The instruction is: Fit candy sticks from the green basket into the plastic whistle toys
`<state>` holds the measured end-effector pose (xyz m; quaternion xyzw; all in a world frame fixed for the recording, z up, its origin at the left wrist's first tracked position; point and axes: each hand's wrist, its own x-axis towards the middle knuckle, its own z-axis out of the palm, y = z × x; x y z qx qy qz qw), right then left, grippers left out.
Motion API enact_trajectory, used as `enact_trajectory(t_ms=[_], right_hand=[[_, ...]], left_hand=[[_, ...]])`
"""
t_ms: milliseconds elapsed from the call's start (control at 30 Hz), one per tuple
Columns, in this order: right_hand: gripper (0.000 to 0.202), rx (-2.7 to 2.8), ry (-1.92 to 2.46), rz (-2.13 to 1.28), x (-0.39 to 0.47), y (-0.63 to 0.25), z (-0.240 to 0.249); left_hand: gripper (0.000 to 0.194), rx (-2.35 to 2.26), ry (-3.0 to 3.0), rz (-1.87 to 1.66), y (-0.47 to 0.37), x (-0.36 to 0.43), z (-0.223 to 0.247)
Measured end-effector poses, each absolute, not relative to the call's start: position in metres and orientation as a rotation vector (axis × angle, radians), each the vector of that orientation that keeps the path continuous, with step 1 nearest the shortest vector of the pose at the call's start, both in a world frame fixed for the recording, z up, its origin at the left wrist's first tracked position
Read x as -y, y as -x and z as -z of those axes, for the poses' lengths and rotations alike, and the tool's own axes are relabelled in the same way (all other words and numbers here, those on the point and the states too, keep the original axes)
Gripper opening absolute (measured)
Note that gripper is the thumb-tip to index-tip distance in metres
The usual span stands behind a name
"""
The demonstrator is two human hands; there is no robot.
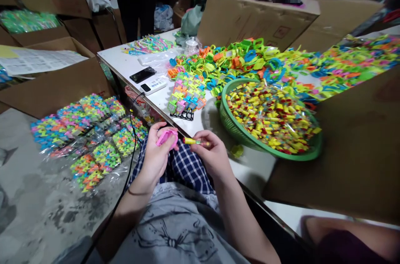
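Your left hand [158, 151] grips a curved pink plastic piece [167, 136]; your right hand [212, 149] pinches a slim yellow-and-red tube with a clear part [190, 141] — the two things near each other over your lap, beside the white counter [158, 103]. On it, a round green plastic basket [228, 117] holds similar tubes [271, 118], near a heap of multicoloured plastic pieces [231, 64].

We see a pink plastic band [166, 136], a slim red-tipped yellow tube [189, 141], a round green plastic basket [250, 141] and navy-and-white checked fabric [191, 168].
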<state>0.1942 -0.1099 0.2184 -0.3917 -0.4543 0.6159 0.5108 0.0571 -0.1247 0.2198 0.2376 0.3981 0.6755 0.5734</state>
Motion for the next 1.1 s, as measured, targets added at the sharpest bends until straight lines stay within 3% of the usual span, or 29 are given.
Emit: enact_trajectory(t_ms=[167,400,1100], right_hand=[[0.04,0.866,0.874,-1.632,0.106,-0.189,-0.22],[0.048,0.842,0.9,-1.661,0.106,-0.185,-0.223],[0.038,1.088,0.782,-1.53,0.11,-0.193,-0.223]], left_hand=[[0.04,-0.964,-0.628,-1.523,-0.055,0.129,-0.215],[0.039,-0.942,-0.68,-1.467,-0.058,0.135,-0.212],[0.036,-1.058,-0.82,-1.422,-0.058,0.139,-0.215]])
